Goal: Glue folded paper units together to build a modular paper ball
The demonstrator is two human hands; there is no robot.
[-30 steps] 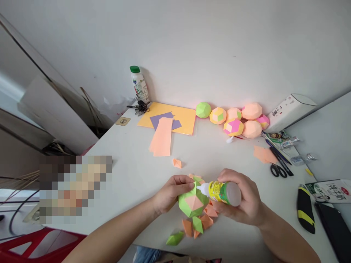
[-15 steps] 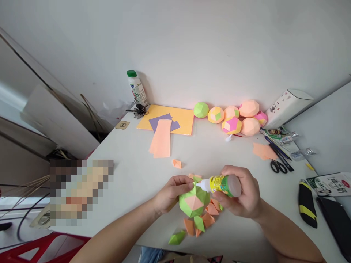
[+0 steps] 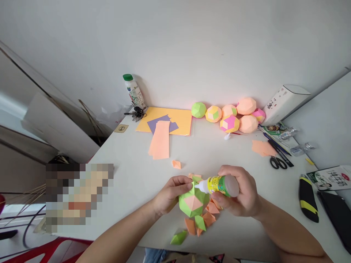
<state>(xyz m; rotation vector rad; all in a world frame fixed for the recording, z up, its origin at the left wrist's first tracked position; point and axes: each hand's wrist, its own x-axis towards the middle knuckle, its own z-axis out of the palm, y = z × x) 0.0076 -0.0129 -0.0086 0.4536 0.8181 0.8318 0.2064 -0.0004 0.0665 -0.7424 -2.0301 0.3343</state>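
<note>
A green and peach folded-paper ball [image 3: 192,203] is pinched at its upper left by my left hand [image 3: 175,191]. Wrapped round a yellow and green glue bottle [image 3: 218,185], my right hand [image 3: 242,193] tips it nearly level. The white nozzle points left and meets a green flap at the top of the ball. Under and beside the ball lie several folded orange paper pieces [image 3: 209,219], with a green piece [image 3: 200,222] among them. Another green folded piece [image 3: 178,237] rests near the table's front edge. A small peach piece [image 3: 176,164] lies beyond my left hand.
Peach paper strips [image 3: 161,140] overlap a yellow sheet [image 3: 181,118] at the back left. Several finished paper balls [image 3: 248,124] line the wall. Black scissors [image 3: 278,162], pens and a black and yellow cutter [image 3: 308,199] lie on the right. A white bottle [image 3: 135,91] stands at the back left.
The camera view has shifted slightly. Both hands keep their hold on the paper ball and the glue bottle, and the nozzle stays at the green flap.
</note>
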